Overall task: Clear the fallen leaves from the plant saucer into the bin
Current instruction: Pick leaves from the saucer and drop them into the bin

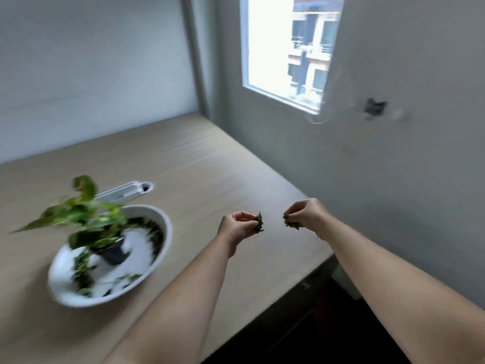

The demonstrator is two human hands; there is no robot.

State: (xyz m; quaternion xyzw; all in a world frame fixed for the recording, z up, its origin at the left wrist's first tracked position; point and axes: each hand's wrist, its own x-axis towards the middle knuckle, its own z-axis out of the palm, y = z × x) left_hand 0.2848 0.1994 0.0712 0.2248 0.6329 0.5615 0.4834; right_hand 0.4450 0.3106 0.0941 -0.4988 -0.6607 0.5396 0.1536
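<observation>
Pale wood counter (199, 164), and right of the white saucer (168, 232) both hands hang above it, near its edge. The left hand (237, 228) pinches a small clump of leaves (259, 223); the right hand (305, 214) pinches another clump (291, 224). More leaves (153, 232) line the saucer around the blurred potted plant (86, 219).

pale matt wood-grain laminate desk (199, 164), glossy smooth white ceramic-looking round saucer (168, 232), small black plastic-looking plant pot (115, 254), matt painted grey wall (393, 166)
</observation>
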